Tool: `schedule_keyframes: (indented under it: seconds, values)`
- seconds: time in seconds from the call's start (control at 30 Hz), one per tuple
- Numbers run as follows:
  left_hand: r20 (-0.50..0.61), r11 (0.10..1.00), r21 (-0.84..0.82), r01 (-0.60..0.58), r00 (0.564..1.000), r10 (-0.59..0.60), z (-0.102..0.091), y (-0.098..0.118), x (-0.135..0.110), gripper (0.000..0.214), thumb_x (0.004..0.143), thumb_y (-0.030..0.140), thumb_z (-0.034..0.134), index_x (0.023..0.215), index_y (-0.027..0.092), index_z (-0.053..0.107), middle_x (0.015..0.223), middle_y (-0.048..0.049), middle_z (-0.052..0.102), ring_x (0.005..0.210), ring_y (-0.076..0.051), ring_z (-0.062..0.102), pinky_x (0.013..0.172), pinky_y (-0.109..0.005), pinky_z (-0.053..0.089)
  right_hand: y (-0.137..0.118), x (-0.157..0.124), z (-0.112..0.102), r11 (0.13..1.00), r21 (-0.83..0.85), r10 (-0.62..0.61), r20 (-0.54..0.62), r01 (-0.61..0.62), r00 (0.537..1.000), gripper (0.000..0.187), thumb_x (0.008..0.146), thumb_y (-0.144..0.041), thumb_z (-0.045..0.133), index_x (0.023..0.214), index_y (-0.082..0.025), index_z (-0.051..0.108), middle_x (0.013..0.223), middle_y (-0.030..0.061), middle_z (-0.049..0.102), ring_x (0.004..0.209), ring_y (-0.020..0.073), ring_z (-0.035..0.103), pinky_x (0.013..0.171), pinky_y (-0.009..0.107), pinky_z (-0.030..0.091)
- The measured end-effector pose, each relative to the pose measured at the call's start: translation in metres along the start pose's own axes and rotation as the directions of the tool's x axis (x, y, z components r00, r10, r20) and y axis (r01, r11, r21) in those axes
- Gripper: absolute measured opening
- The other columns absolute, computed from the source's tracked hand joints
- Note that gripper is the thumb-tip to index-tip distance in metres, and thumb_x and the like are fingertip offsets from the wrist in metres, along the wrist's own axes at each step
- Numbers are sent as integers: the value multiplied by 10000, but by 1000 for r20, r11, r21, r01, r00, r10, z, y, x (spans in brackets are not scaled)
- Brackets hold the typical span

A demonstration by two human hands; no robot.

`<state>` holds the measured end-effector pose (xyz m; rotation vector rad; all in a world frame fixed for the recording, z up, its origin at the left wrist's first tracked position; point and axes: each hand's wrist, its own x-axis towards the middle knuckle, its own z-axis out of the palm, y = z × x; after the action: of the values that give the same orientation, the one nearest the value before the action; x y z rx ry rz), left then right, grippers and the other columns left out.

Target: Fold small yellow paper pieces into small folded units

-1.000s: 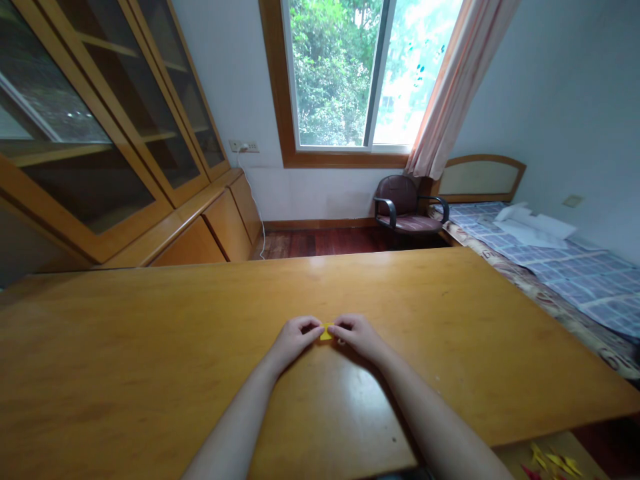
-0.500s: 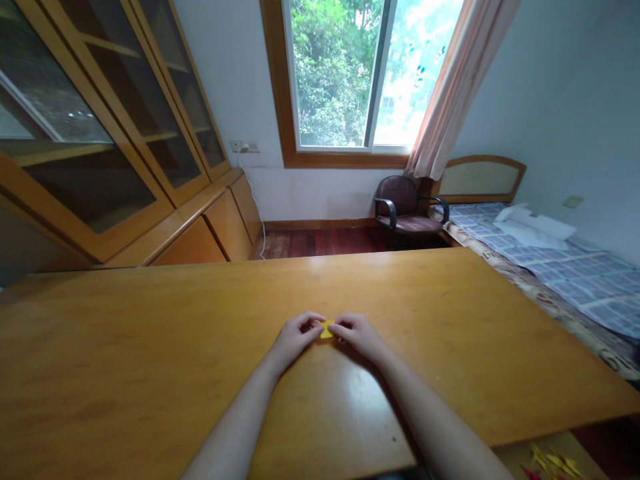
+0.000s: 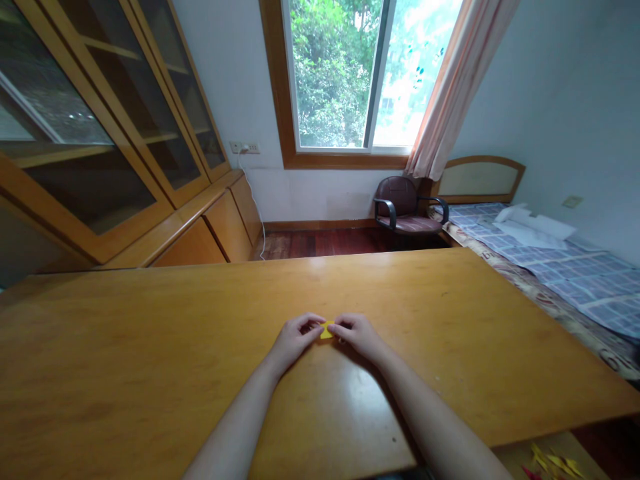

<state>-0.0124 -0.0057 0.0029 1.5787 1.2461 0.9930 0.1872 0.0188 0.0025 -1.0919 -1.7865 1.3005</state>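
A small yellow piece of folded paper (image 3: 327, 330) lies on the wooden table (image 3: 150, 360), pinched from both sides. My left hand (image 3: 295, 339) has its fingers curled and pressed on the paper's left edge. My right hand (image 3: 356, 335) is closed on its right edge, fingertips meeting those of the left. Most of the paper is hidden under the fingers. Both forearms reach in from the bottom of the view.
Several yellow and red paper shapes (image 3: 550, 461) lie low at the bottom right, beyond the table's corner. A glass-door cabinet (image 3: 100, 133) stands at the left, a dark chair (image 3: 407, 210) below the window, a bed (image 3: 565, 267) at the right.
Both hands with the yellow paper shifted slightly away from me on the table, then held still. The grip looks the same.
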Motion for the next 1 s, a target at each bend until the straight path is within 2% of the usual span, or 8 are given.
schedule_keyframes:
  seconds: [0.23, 0.67, 1.0]
  values:
    - [-29, 1000, 10, -7, 1000, 7, 1, -3, 1, 247, 817, 380, 642, 953, 182, 701, 862, -39, 704, 809, -173, 643, 755, -260, 499, 3, 0, 0, 997, 77, 17, -11, -16, 1000, 289, 824, -414, 644, 803, -133, 713, 671, 13, 640, 623, 137, 558, 588, 227, 420]
    - [-45, 999, 32, -12, 999, 13, 1, -2, 2, 236, 808, 369, 648, 947, 188, 708, 857, -37, 714, 806, -176, 653, 758, -266, 502, 9, 2, 0, 998, 61, 12, -35, -10, 999, 293, 819, -414, 648, 759, -132, 699, 654, 9, 636, 618, 134, 561, 592, 228, 414]
    - [-37, 1000, 18, -9, 999, 9, 1, 0, 2, 253, 800, 392, 653, 937, 189, 714, 848, -39, 715, 797, -176, 648, 761, -268, 507, 4, 1, 0, 990, 139, 40, -35, -35, 999, 272, 773, -397, 659, 692, -139, 688, 600, 4, 614, 569, 128, 544, 562, 229, 403]
